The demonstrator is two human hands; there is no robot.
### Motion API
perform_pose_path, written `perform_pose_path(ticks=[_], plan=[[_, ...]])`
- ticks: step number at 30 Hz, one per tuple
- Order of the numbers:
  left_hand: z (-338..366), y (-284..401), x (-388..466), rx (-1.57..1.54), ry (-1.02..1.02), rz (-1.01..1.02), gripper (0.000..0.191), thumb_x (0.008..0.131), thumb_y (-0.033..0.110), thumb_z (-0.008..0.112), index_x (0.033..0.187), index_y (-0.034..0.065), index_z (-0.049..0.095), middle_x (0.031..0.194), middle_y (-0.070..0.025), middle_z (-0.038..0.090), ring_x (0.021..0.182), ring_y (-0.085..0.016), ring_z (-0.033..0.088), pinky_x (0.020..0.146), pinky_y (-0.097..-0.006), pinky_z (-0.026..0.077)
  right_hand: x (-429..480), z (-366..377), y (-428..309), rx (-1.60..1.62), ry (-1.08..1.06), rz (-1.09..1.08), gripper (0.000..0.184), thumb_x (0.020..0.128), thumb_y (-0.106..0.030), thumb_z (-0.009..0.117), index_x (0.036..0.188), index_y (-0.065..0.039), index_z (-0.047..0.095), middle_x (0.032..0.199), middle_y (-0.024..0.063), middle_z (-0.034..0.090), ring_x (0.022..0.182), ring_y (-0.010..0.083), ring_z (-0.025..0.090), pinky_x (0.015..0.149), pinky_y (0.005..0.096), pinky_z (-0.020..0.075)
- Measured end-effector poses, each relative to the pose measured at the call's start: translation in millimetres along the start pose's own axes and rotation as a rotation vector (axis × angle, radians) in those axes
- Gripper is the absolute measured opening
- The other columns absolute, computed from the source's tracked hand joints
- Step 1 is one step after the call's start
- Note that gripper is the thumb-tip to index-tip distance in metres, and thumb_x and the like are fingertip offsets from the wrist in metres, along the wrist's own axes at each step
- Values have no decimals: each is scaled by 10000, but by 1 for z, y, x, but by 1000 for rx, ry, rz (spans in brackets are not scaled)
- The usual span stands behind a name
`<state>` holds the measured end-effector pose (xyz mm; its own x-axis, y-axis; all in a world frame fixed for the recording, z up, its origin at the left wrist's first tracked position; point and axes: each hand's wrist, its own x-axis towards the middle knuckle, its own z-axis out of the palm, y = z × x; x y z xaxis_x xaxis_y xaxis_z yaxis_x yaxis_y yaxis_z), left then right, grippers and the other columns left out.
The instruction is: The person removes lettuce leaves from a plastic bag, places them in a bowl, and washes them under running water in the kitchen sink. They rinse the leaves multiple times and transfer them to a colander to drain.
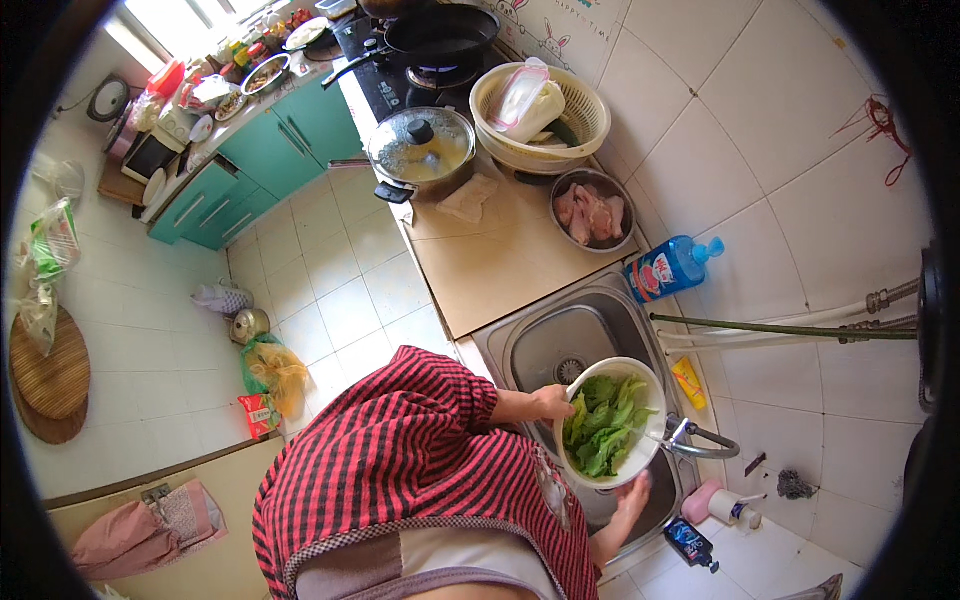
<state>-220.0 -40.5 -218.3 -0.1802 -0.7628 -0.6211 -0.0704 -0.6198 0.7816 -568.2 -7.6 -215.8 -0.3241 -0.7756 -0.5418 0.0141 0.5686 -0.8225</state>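
Observation:
A white bowl of green leafy vegetables is held tilted over the double stainless-steel sink. My left hand grips its rim on the side nearest the left basin. At the opposite side, my right hand supports the bowl's lower outer edge, its fingers partly hidden beneath. The metal faucet reaches over the rim close to the leaves. Whether water is running is hard to make out.
Left of the sink, a brown board bears a lidded pot and a metal bowl of raw meat. A cream basket stands behind. Blue bottle and yellow tube line the wall; a frying pan sits on the stove.

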Motion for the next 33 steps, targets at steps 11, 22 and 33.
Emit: perform_pose_path(ticks=[11, 22, 33], plan=[[0, -1, 44, 52, -106, 29, 324, 788, 197, 675, 968, -72, 663, 800, -158, 688, 666, -251, 697, 557, -370, 585, -30, 37, 21, 145, 20, -45, 259, 833, -158, 608, 1058, -37, 567, 917, 93, 620, 694, 190, 622, 500, 317, 527], [17, 50, 35, 169, -151, 36, 322, 802, 240, 656, 931, -53, 682, 817, -142, 684, 670, -236, 689, 585, -347, 584, -29, 21, 43, 317, 154, -82, 333, 793, -75, 591, 1123, -46, 554, 997, 99, 614, 826, 246, 635, 593, 385, 546], [-60, 23, 6, 175, 29, 22, 362, 814, 204, 643, 1088, -28, 604, 821, -142, 690, 675, -233, 694, 567, -341, 584, -8, 101, 27, 380, -76, -37, 354, 784, -33, 609, 1133, -85, 591, 934, 5, 606, 766, 117, 577, 581, 252, 464]])
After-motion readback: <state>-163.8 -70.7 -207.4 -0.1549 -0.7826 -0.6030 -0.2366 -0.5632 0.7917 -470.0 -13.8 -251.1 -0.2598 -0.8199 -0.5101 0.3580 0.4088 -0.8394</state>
